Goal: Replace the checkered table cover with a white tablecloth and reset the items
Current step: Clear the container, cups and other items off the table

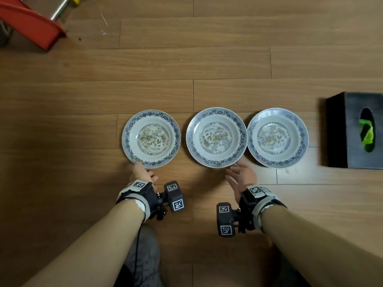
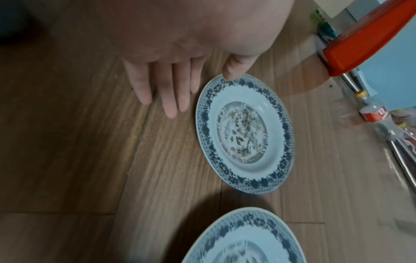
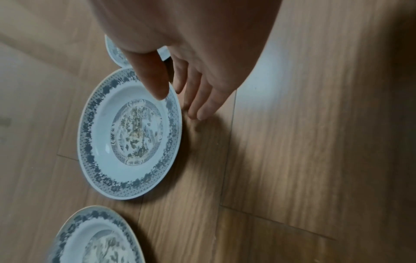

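Three plates [image 1: 216,137] in a row, two hands [image 1: 241,176] alongside.

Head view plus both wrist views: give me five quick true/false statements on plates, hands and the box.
1. Three patterned plates lie in a row. True: left plate, middle plate, right plate.
2. The left hand has its thumb on the left plate's rim. True.
3. The right hand holds the right plate. False: it is open at the middle plate's edge.
4. The plates are stacked. False: side by side.
5. The black box sits left of the plates. False: right.
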`<state>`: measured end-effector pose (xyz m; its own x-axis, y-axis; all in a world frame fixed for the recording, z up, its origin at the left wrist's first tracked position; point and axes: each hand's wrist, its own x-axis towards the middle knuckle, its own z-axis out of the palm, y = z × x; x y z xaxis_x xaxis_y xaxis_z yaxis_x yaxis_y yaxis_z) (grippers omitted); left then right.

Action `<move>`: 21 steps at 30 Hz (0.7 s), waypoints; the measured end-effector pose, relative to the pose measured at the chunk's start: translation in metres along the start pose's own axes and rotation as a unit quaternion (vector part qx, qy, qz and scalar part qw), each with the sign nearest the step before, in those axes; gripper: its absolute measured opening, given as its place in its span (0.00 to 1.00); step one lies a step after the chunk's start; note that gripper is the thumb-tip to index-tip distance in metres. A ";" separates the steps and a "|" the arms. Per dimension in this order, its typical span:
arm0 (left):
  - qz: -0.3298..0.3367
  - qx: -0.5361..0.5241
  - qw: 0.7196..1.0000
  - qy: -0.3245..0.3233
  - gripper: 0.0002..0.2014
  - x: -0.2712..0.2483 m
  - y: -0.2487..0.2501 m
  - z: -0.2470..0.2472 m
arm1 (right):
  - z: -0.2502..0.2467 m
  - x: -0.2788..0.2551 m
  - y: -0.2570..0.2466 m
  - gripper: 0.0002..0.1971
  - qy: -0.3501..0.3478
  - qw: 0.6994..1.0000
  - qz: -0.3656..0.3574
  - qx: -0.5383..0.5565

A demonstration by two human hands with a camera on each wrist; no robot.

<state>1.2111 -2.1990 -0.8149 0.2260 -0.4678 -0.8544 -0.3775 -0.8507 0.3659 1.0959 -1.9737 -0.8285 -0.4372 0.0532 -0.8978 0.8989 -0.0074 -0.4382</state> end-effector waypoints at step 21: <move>0.399 0.643 0.634 -0.159 0.18 -0.419 0.088 0.013 | -0.122 -0.298 -0.157 0.11 0.075 0.983 -0.045 -0.160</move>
<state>1.0715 -2.0752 -0.4296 -0.6126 -0.3807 -0.6927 -0.7241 0.6217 0.2987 1.0888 -1.8670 -0.4865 -0.5269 0.1856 -0.8294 0.8309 0.3181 -0.4566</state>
